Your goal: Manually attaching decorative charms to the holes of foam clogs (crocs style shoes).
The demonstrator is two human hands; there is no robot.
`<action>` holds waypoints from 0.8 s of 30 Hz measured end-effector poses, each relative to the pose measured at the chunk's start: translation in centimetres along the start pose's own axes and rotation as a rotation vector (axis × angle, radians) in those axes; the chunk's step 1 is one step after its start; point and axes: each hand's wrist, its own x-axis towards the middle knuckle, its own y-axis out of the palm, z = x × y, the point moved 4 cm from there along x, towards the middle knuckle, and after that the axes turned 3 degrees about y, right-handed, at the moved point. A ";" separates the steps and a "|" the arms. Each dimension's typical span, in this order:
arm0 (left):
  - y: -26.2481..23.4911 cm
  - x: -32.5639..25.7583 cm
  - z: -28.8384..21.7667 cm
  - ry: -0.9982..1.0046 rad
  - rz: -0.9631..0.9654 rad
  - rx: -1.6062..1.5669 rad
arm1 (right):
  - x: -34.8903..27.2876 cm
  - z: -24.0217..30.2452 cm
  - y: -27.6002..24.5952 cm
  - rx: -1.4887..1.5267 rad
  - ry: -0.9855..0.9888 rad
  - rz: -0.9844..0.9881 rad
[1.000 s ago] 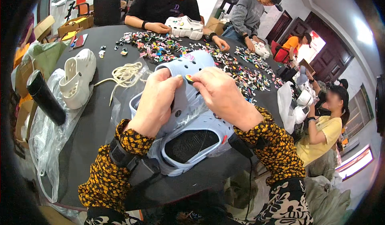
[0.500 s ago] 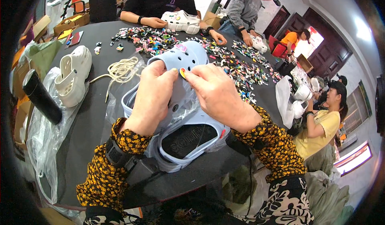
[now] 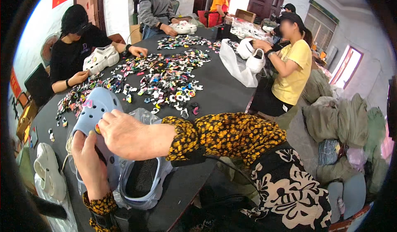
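A light blue clog (image 3: 101, 103) with round holes and a pink charm near its toe is in my left hand (image 3: 91, 165). The left thumb rests on its upper, and the other fingers are partly hidden by the shoe. My right hand (image 3: 132, 136) pinches a small red-and-yellow shoe charm (image 3: 97, 128) against the clog's upper, close to the left fingertips. Whether the charm sits in a hole cannot be made out. Beside my hands, a second light blue clog (image 3: 164, 172) with a black insole lies in clear plastic.
Loose colourful charms (image 3: 169, 79) cover much of the black table (image 3: 213, 95). A white clog (image 3: 49, 172) and a black cylinder (image 3: 49, 207) lie at the left. Co-workers sit and stand around, one holding a white clog (image 3: 100, 59). Stuffed sacks (image 3: 355, 124) are piled at right.
The view has swung to the right, so the clog and both hands now appear farther left. My right fingers stay on the charm, and my left hand keeps hold of the clog.
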 end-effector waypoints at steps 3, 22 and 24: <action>0.3 -0.5 -0.7 -0.021 -0.021 0.090 | 0.3 0.2 0.4 0.035 0.018 0.056; 0.7 0.0 2.8 -0.077 0.106 -0.007 | -1.2 -3.8 -7.9 0.897 0.338 -0.316; 1.1 0.0 3.8 -0.152 0.146 -0.140 | -3.2 -4.0 -12.3 0.949 0.089 -0.442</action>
